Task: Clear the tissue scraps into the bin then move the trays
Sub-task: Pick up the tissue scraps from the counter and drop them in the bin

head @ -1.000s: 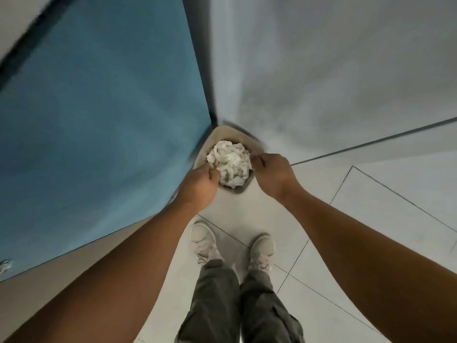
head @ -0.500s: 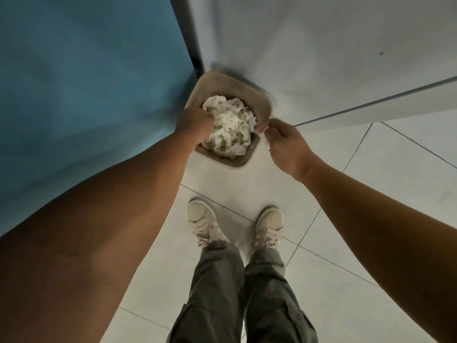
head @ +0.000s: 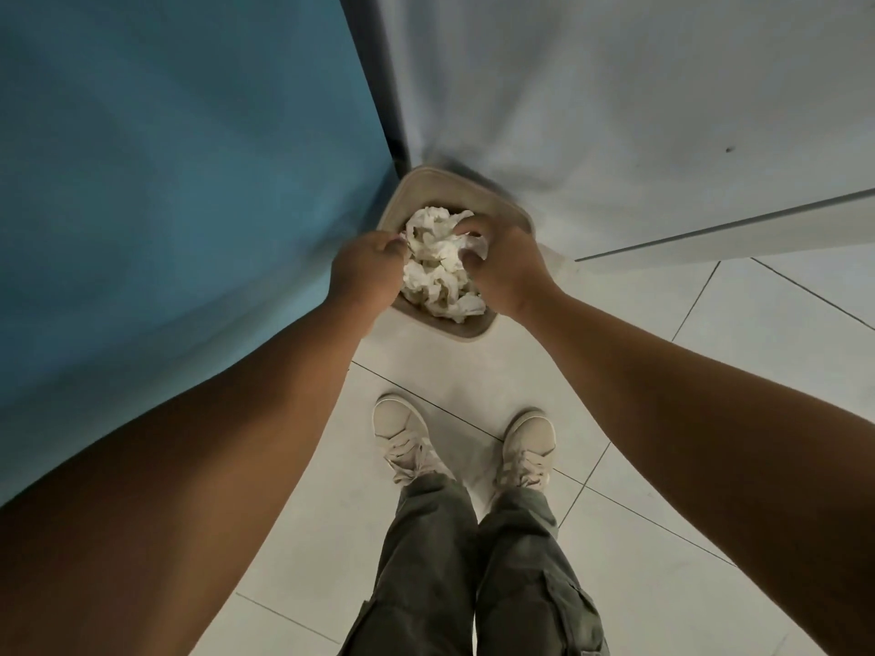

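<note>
A beige bin (head: 466,333) stands on the floor in the corner between a blue panel and a white wall. It is heaped with crumpled white tissue scraps (head: 438,265). My left hand (head: 367,272) sits at the bin's left rim with curled fingers against the tissue. My right hand (head: 502,267) is over the right side of the heap, its fingers curled into the scraps. The bin's inside is hidden under the tissue. No trays are in view.
The blue panel (head: 180,182) fills the left, and the white wall (head: 615,111) stands behind the bin. Pale floor tiles (head: 710,371) spread to the right. My two shoes (head: 464,442) stand just before the bin.
My right hand has moved from the bin's right rim onto the tissue heap. The left hand stays at the left rim. The view has tilted down and closer.
</note>
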A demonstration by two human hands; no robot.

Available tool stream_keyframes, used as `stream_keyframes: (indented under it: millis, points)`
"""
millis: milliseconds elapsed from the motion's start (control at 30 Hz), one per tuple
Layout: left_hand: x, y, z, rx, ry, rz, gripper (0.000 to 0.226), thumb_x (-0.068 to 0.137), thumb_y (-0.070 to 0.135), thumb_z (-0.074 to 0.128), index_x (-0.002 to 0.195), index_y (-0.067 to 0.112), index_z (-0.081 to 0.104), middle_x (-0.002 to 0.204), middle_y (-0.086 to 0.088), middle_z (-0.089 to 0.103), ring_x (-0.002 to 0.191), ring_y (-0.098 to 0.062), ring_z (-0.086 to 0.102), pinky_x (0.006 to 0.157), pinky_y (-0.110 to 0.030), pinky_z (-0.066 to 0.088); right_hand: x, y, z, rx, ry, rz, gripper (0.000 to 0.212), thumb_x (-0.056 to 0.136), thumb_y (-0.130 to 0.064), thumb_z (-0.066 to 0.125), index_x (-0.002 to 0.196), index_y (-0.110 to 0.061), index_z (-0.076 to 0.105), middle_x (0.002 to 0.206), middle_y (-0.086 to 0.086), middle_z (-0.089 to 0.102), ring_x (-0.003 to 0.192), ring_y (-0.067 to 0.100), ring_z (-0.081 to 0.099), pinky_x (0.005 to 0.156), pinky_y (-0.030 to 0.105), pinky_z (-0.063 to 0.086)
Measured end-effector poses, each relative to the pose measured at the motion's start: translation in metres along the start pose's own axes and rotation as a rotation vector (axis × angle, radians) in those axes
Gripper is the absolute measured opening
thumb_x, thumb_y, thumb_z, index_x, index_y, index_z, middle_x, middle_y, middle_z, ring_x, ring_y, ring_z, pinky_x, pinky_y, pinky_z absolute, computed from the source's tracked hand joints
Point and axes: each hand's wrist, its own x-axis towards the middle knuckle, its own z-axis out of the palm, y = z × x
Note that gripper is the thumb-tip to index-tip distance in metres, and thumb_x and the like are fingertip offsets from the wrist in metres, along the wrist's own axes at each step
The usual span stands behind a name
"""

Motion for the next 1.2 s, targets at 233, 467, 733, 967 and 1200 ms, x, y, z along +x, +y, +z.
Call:
stream_keyframes:
  millis: [233,467,733,967,1200]
  points:
    - [-0.01,-0.016,-0.006,0.132,-0.037,0.103,0.03,0.095,0.026,0.054,0.12,0.019,0.068,0.127,0.0,0.065,0.118,-0.018,0.058,0.103,-0.031,0.045,0.004,0.016,0.01,-0.138,-0.1,0.056,0.061,0.089,-0.029,0.066,0.144,-0.025,0.042,0.134,0.004,0.058,0.117,0.026,0.058,0.097,0.036,0.048]
    - [-0.061,0.028,-0.034,0.189,-0.016,0.144,0.034,0.095,0.027,0.05,0.125,0.018,0.063,0.127,-0.003,0.065,0.117,-0.022,0.059,0.098,-0.029,0.046,-0.046,-0.008,-0.043,-0.14,-0.015,0.043,0.057,0.09,-0.027,0.059,0.144,-0.026,0.04,0.138,0.001,0.055,0.122,0.027,0.054,0.096,0.031,0.044]
    - [-0.174,0.122,-0.096,0.234,0.052,0.301,0.039,0.095,0.022,0.054,0.134,0.02,0.055,0.133,-0.002,0.06,0.12,-0.024,0.056,0.097,-0.027,0.042,-0.137,-0.116,-0.149,-0.083,0.053,-0.126,0.049,0.091,-0.022,0.058,0.138,-0.022,0.046,0.141,-0.003,0.05,0.127,0.017,0.047,0.098,0.018,0.033]
    - [-0.285,0.194,-0.16,0.244,0.163,0.464,0.042,0.093,0.023,0.058,0.134,0.019,0.055,0.136,-0.004,0.057,0.127,-0.021,0.049,0.1,-0.022,0.035,-0.221,-0.199,-0.231,-0.087,0.109,-0.33,0.042,0.091,-0.018,0.061,0.133,-0.016,0.054,0.142,-0.001,0.05,0.131,0.015,0.045,0.1,0.008,0.021]
    - [-0.39,0.246,-0.234,0.162,0.373,0.517,0.039,0.1,0.046,0.045,0.12,0.021,0.066,0.119,0.001,0.068,0.111,-0.017,0.061,0.09,-0.026,0.043,-0.284,-0.284,-0.3,-0.044,0.169,-0.561,0.038,0.093,-0.02,0.062,0.13,-0.016,0.057,0.144,0.0,0.049,0.134,0.012,0.042,0.108,0.015,0.024]
